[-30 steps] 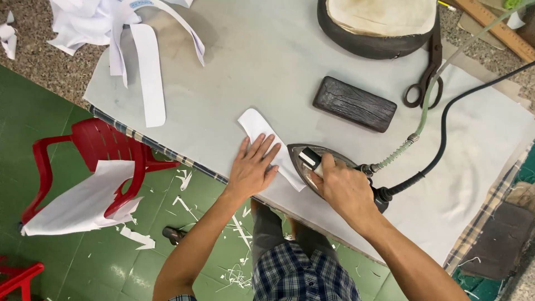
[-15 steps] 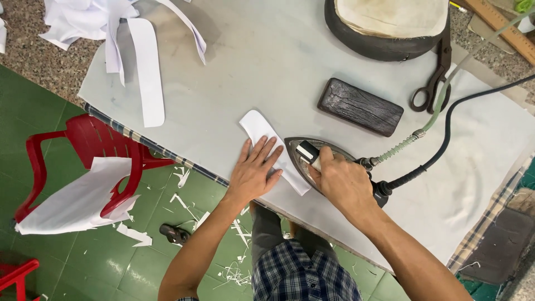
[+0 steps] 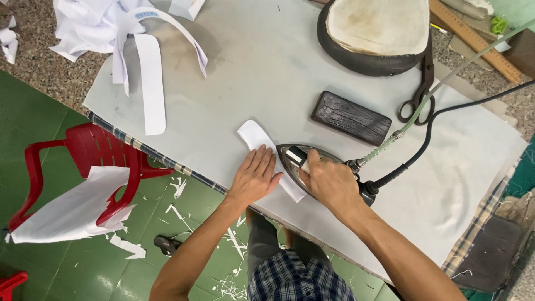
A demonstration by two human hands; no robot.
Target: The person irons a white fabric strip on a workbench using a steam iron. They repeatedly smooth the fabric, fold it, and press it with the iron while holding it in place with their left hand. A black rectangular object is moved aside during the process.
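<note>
Near the centre of the frame, the left hand (image 3: 255, 177) lies flat and open on a curved white fabric strip (image 3: 252, 134), pinning it to the grey padded counter (image 3: 267, 67). The right hand (image 3: 329, 184) is closed around the handle of a steam iron (image 3: 294, 159), whose nose touches the strip just beside the left fingertips. The likely trouble is a burn: those fingers sit right at the hot sole, and a small slip would bring them together. The hose and black cord (image 3: 423, 139) trailing to the right could also tug the iron off line. At the upper right of the frame a round dark-rimmed cushion (image 3: 379, 28) holds nothing; a dark wooden block (image 3: 351, 118) and scissors (image 3: 418, 95) lie nearby.
</note>
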